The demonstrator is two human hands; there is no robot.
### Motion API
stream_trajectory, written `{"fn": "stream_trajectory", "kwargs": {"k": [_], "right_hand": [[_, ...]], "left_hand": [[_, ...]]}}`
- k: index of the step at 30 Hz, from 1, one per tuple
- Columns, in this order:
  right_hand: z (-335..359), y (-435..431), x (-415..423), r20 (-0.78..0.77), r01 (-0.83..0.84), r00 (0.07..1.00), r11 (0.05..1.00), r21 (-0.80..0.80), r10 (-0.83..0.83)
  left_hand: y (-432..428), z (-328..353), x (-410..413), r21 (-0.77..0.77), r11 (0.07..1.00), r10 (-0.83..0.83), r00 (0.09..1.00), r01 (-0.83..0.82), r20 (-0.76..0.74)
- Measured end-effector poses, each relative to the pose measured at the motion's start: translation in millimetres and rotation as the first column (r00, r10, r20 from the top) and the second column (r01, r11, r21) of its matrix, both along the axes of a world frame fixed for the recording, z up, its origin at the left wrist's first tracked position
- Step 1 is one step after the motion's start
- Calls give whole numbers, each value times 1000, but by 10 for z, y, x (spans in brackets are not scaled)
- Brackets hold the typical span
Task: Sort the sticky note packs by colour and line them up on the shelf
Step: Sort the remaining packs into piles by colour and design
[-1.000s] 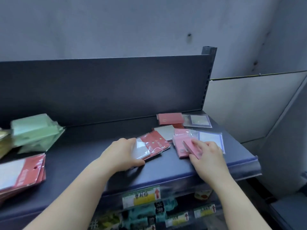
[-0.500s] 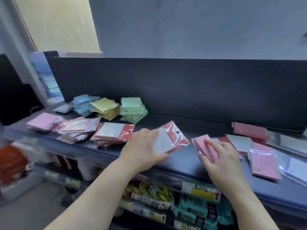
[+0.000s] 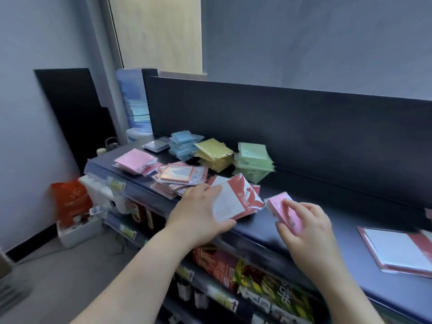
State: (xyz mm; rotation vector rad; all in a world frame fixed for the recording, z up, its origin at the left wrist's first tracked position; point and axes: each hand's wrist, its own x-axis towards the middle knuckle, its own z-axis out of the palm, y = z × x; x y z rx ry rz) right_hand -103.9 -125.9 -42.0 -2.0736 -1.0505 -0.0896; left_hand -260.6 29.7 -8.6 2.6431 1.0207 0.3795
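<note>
1. Red pack (image 3: 236,199) sits in our left hand (image 3: 198,216), gripped between thumb and curled fingers over the shelf (image 3: 350,213) front.
2. Our right hand (image 3: 308,228) pinches a pink pack (image 3: 277,206) just beside it.
3. Blue pile (image 3: 184,143), yellow pile (image 3: 214,154) and green pile (image 3: 253,160) lie behind.

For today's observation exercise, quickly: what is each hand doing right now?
Left hand: grips the red-and-white pack.
Right hand: holds the pink pack.
</note>
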Motion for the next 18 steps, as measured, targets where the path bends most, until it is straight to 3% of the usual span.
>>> {"fn": "stream_trajectory", "kwargs": {"k": [8,18], "right_hand": [[65,552,-283,45,181,983,984,6,-181],[107,698,-513,50,454,890,891,-9,-453]], "left_hand": [[677,12,78,9,976,-220,975,219,18],[1074,30,506,55,852,-518,854,521,-57]]}}
